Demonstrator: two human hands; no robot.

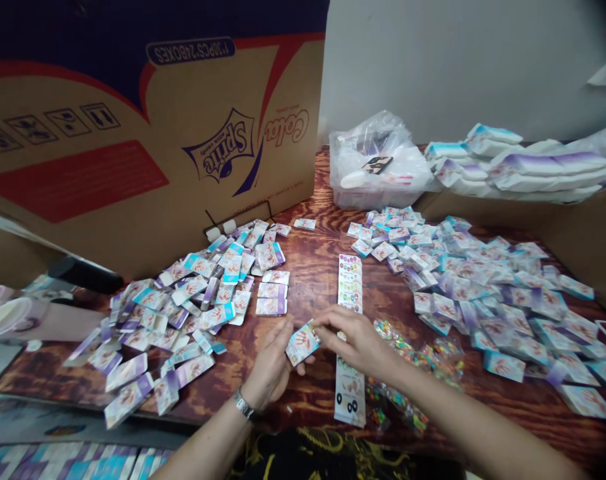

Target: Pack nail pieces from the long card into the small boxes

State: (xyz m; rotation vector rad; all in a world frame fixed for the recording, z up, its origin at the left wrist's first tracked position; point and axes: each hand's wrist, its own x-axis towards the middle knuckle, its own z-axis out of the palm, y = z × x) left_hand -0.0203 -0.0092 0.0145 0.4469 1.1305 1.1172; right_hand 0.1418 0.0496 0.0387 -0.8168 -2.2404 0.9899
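Observation:
My left hand (269, 369) is closed around a small cardboard box (303, 343) with a blue edge and a picture of a hand on its face. The box is tilted over the table. At its upper right end, the thumb and fingers of my right hand (350, 340) are pinched together against the box; whether anything else is between them is hidden. Under my right hand lies a strip of printed sheets (350, 393) with rows of small coloured designs. Beside it are clear packets of colourful small pieces (407, 400). Three similar boxes (271, 299) lie stacked or lined up beyond my left hand.
Loose small boxes are heaped at left (197, 293) and right (483, 287) on the wood-patterned table (313, 257). A large carton (183, 147) stands behind the left heap. A plastic bag (383, 160), wrapped packs (547, 167) and a lying cup (37, 320) sit around the edges.

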